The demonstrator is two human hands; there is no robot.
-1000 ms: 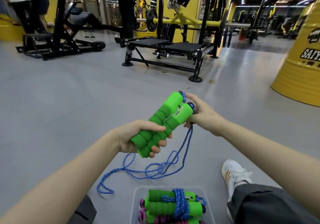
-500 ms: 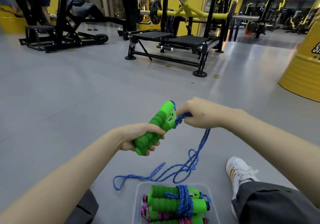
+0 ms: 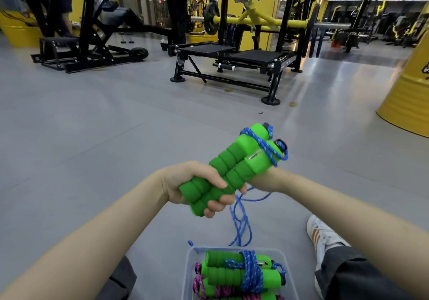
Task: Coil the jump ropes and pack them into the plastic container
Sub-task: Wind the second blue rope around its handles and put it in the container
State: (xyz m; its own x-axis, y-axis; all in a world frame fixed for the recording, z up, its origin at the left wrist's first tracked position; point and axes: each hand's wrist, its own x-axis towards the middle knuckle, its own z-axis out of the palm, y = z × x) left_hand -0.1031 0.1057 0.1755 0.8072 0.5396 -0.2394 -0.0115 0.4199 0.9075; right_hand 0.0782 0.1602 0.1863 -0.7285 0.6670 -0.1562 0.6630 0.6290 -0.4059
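My left hand (image 3: 192, 183) clenches both green handles (image 3: 234, 162), with the first blue rope (image 3: 262, 145) turns on and the rest dangling. I cannot tell my right hand's (image 3: 258, 179) grip. Coiled ropes (image 3: 232, 274) fill the near plastic container (image 3: 190, 262).

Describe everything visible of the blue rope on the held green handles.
The blue rope, a speckled braided cord, crosses a couple of times round the top ends of two green foam handles gripped by the left hand. Its slack hangs in loose loops below, down behind the clear container.

floor (image 3: 92, 125): grey, glossy | black rack (image 3: 255, 55) | yellow drum (image 3: 408, 95) right | far end: perhaps more machines (image 3: 352, 35)
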